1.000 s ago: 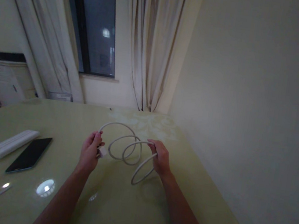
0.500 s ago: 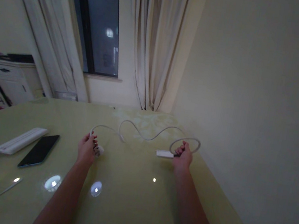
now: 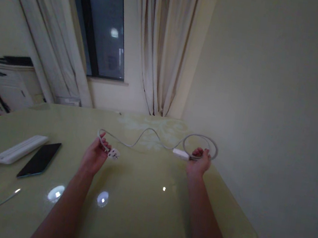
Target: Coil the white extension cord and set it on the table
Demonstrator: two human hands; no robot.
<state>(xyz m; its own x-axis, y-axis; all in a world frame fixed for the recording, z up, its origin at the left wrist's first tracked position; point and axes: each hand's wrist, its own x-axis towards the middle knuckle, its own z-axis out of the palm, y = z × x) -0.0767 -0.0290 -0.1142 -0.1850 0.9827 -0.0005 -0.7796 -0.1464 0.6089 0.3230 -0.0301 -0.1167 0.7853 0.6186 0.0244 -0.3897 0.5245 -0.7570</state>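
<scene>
At the left edge of the frame a white power strip lies on the pale green tabletop, with a dark phone just beside it on its right. Left of centre, the left hand has its grip closed on one end of a white cable; the plug sticks out just right of the fingers. From there the cable runs in a loose wave across the middle of the tabletop to a small white block. Right of centre, the right hand has its grip clenched on the cable at that block, and a loop curls round behind its fingers.
</scene>
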